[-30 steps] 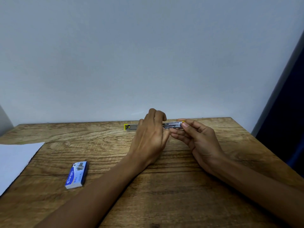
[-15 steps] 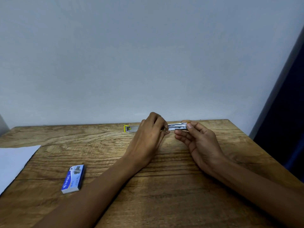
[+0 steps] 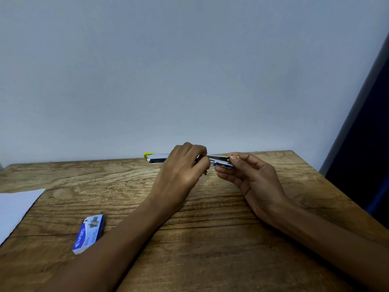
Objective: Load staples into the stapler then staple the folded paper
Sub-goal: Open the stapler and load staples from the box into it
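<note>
A long metal stapler (image 3: pixel 220 161) with yellow ends is held level above the far part of the wooden table (image 3: pixel 210 239). My right hand (image 3: pixel 250 178) grips its right end between thumb and fingers. My left hand (image 3: pixel 182 171) covers its middle, fingertips pinched at the open magazine; whether staples are between them is hidden. The stapler's left end (image 3: pixel 155 159) sticks out past my left hand. A blue staple box (image 3: pixel 89 233) lies flat at the near left. White paper (image 3: pixel 16 209) lies at the left edge.
A pale wall rises right behind the table's far edge. A dark blue curtain (image 3: pixel 370 144) hangs at the right, beyond the table's right edge. Bare wood lies between my forearms.
Both hands and the stapler stayed nearly in place. My left fingertips have shifted slightly along the stapler's middle. The view tilted a little, so the box and paper sit lower-left in the frame.
</note>
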Available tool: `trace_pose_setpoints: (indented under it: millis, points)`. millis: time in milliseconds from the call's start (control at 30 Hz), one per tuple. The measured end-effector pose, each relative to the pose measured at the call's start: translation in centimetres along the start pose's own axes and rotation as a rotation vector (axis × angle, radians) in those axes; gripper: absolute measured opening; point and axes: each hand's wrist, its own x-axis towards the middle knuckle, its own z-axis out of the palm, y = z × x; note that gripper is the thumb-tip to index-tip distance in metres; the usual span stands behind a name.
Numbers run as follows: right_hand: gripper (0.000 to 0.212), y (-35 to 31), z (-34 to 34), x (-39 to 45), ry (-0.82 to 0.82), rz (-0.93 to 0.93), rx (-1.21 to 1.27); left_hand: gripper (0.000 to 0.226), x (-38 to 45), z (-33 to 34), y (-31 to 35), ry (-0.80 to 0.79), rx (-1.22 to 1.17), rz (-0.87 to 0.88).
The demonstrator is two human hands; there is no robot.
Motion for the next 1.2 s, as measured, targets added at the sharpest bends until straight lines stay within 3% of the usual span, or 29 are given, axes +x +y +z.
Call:
trace_pose_setpoints:
  millis: [233, 433, 767, 1200]
  points:
    - [0.016, 0.0, -0.3, 0.1, 0.029, 0.004, -0.011, 0.020, 0.4, -1.0, 0.4, -0.046, 0.087, 0.088]
    - [0.039, -0.5, 0.2, -0.4, -0.025, 0.010, -0.033, 0.017, -0.3, -0.4, 0.1, -0.004, 0.065, -0.028]
    - [0.002, -0.2, 0.3, -0.4, -0.002, -0.081, -0.195, 0.010, -0.2, 0.5, 0.1, -0.125, -0.177, -0.032]
    - [0.016, -0.2, 0.5, -0.4, 0.098, -0.166, -0.290, 0.013, -0.4, 1.3, -0.2, -0.072, -0.216, -0.079]
